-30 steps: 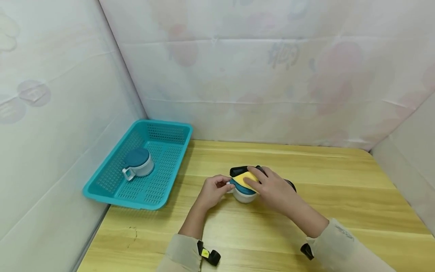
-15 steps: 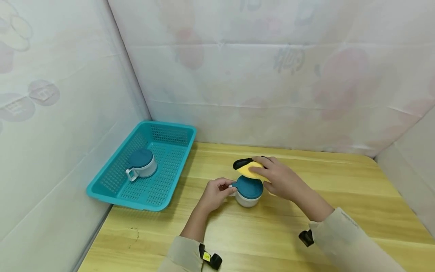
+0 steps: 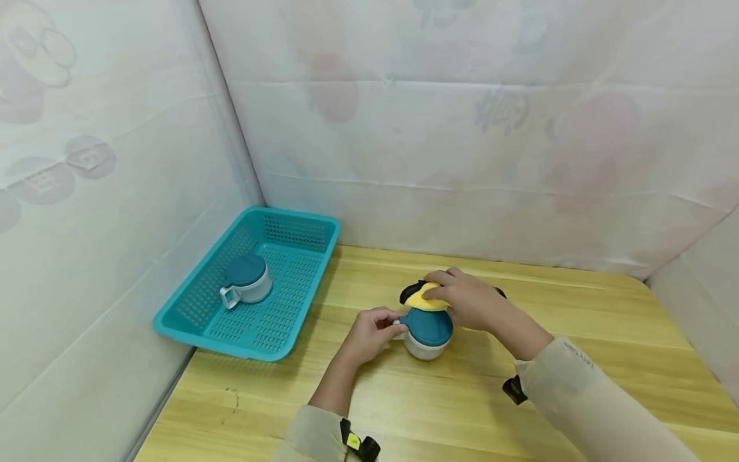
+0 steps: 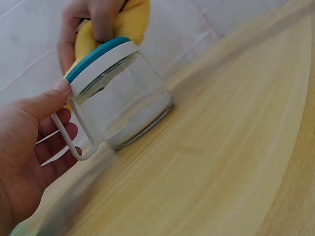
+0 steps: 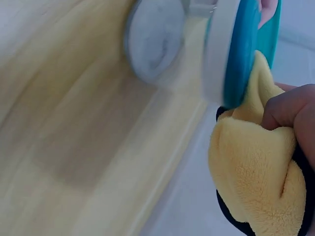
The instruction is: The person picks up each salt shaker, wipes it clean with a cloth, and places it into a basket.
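Observation:
A clear glass jar [image 4: 130, 93] with a white collar and handle stands upright on the table. Its blue lid [image 3: 430, 327] is closed. My left hand [image 3: 366, 333] pinches the jar at the handle, with the thumb up by the lid's edge and the fingers behind the handle, as the left wrist view shows. In my right hand [image 3: 470, 301] is a bunched yellow cloth [image 5: 251, 167] with black edging, held against the far part of the lid. The right hand's palm side is hidden in the head view.
To the left, a turquoise perforated basket [image 3: 312, 289] holds a second jar [image 3: 248, 279] with a blue lid and white handle. Patterned fabric walls [image 3: 439, 147] border the wooden table [image 3: 577, 321] at the back and sides.
The cloth covered much of the lid, then rose toward the back and now sits lower at the lid's far edge. My left hand keeps its hold on the handle. The head view has shifted slightly.

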`<state>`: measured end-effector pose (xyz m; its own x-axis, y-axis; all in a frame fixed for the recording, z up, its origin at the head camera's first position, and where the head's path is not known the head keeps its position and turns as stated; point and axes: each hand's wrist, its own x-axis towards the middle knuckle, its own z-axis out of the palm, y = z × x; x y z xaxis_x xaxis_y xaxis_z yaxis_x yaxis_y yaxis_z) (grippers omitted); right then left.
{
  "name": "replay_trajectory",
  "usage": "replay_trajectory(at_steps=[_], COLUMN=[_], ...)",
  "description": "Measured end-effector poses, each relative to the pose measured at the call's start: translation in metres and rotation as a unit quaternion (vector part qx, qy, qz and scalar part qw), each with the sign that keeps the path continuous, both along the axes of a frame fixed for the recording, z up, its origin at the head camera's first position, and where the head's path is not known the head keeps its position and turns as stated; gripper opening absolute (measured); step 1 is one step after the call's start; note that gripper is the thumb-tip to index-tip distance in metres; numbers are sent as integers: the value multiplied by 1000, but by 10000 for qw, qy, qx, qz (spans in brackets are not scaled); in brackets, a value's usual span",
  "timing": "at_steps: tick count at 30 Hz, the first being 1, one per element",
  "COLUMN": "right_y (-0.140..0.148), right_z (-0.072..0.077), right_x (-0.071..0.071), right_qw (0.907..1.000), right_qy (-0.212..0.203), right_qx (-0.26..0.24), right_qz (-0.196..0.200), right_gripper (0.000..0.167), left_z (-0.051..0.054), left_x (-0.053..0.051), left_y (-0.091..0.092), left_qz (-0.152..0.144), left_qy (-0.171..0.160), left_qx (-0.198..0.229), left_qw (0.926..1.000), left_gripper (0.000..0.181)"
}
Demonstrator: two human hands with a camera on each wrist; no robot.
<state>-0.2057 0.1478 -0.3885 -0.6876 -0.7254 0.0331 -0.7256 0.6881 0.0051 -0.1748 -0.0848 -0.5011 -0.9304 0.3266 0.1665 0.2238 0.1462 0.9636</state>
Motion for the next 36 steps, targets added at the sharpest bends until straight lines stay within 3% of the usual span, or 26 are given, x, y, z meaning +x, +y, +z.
replay_trajectory(at_steps=[5, 11, 17, 20, 25, 29, 32, 34, 36], right_y=[-16, -33, -31, -23, 2, 23, 34, 36, 34], right_z=[11, 21, 18, 13, -1, -18, -32, -40, -48], right_x=[5, 9, -3, -11, -19, -18, -10, 0, 11], right_qw=[9980, 9939, 9907, 9835, 9668, 9473, 9247, 8989, 8628], right_qy=[379, 72, -841, -1492, -2348, -2792, -3038, -3277, -3515], right_qx=[441, 1097, 900, 559, -261, -1188, -1887, -2386, -2932], right_qz=[230, 5, -583, -860, -972, -1027, -1307, -1664, -2145], right_gripper=[39, 36, 47, 54, 53, 53, 54, 57, 61], left_z=[1, 3, 1, 1, -2, -5, -7, -6, -5], left_x=[-2, -4, -5, -4, -2, -2, -1, -1, -1], left_y=[3, 6, 7, 8, 9, 8, 5, 2, -1], left_qz=[-6, -6, 3, -3, -23, 38, 102, 147, 200], left_qy=[36, 57, 166, 145, 61, 32, 53, 77, 105], left_qx=[-28, -136, -217, -221, -171, -158, -204, -221, -224], left_qw=[10000, 9999, 9996, 9996, 9998, 9999, 9997, 9996, 9995], left_gripper=[17, 16, 19, 21, 21, 19, 18, 18, 18])
